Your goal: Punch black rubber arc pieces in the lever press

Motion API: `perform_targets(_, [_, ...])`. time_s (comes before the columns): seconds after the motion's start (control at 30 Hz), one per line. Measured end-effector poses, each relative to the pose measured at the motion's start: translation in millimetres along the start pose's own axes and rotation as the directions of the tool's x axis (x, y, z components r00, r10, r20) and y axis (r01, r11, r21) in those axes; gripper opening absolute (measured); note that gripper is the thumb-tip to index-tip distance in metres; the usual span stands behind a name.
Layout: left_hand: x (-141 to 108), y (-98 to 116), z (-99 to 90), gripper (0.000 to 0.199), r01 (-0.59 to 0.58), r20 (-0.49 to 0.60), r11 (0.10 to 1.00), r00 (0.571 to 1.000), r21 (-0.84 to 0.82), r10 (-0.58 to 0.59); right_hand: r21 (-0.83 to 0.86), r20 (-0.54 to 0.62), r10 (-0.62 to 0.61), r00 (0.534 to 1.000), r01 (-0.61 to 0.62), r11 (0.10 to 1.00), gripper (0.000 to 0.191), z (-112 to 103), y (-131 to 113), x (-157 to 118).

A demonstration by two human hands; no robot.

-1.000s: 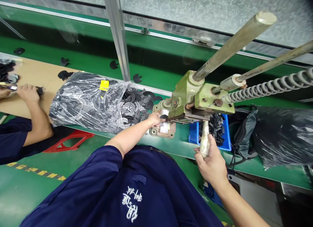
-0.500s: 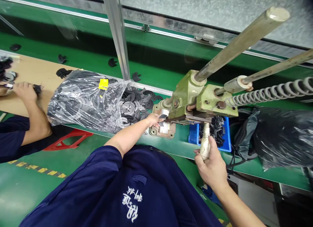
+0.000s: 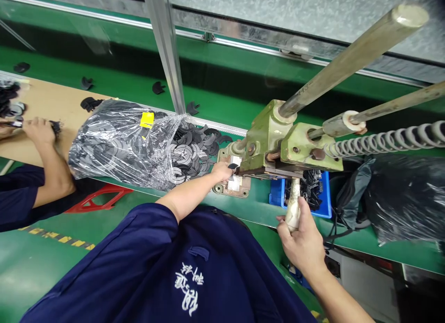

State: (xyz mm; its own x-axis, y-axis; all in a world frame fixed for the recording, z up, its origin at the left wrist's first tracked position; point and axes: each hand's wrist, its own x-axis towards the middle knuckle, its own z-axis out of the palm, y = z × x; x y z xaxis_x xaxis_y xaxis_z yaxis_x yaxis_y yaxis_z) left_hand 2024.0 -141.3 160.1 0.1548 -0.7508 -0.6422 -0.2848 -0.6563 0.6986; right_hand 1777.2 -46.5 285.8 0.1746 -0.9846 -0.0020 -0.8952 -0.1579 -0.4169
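My left hand [image 3: 221, 171] is closed on a small dark curved plastic piece [image 3: 232, 166] at the base plate [image 3: 245, 193] of a green hand press [image 3: 262, 140]. The piece sits close to the underside of the press head, and its far part is partly hidden there. My right hand [image 3: 302, 237] wraps round the pale, worn lever handle [image 3: 294, 207] of the press. Just left of the base lies a pile of grey and black curved pieces [image 3: 194, 149], spilling from a clear plastic bag [image 3: 121, 144].
Behind the lever stands a blue bin [image 3: 325, 195] with black parts. A dark bag [image 3: 406, 198] lies at the right. On the left, a co-worker's hand [image 3: 39, 130] works over a tan board [image 3: 66, 98]. A metal post [image 3: 165, 49] rises behind the pile.
My left hand has turned slightly, and the dark piece in its fingers is now tilted differently at the press. My right hand stays on the lever handle; the view has shifted a little.
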Motion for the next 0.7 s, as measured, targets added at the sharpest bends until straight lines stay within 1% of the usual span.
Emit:
perform_targets(0.17, [2,0,-0.4,0.031,-0.002,-0.010,0.999,1.000,0.039,0.002,0.018,-0.001,-0.020,1.000,0.020,1.000,0.076,0,0,0])
perform_targets(0.27, [8,-5,3.4,0.030,-0.009,-0.039,1.000,0.999,0.015,0.010,0.022,0.002,-0.008,1.000,0.008,1.000,0.076,0,-1,0])
perform_targets(0.4, [12,-10,10.4,0.034,0.058,-0.044,0.995,0.997,-0.075,-0.061,0.002,0.002,0.012,1.000,-0.012,1.000,0.075,0,-1,-1])
perform_targets(0.47, [9,-12,12.3,0.036,0.072,-0.054,0.995,0.996,-0.076,-0.076,0.001,-0.002,-0.001,1.000,0.001,1.000,0.074,0,0,-1])
perform_targets(0.53, [4,-12,12.3,0.034,-0.001,-0.127,1.000,0.992,0.000,0.001,0.002,-0.010,-0.021,1.000,0.021,1.000,0.074,0,1,-1])
perform_targets(0.6, [-1,-13,10.7,0.032,-0.079,-0.199,0.992,0.975,0.097,0.097,0.000,-0.010,-0.029,1.000,0.029,1.000,0.075,1,2,0])
perform_targets(0.63, [-2,-12,9.6,0.032,-0.091,-0.208,0.989,0.971,0.118,0.115,-0.005,-0.007,-0.026,1.000,0.026,1.000,0.076,1,2,0])
perform_targets(0.67, [-3,-12,8.5,0.033,-0.077,-0.194,0.991,0.976,0.114,0.099,-0.010,-0.003,-0.022,1.000,0.022,1.000,0.076,1,2,0])
perform_targets(0.7, [-3,-11,7.6,0.035,-0.043,-0.162,0.995,0.985,0.092,0.057,-0.014,-0.001,-0.020,1.000,0.020,1.000,0.077,1,2,0])
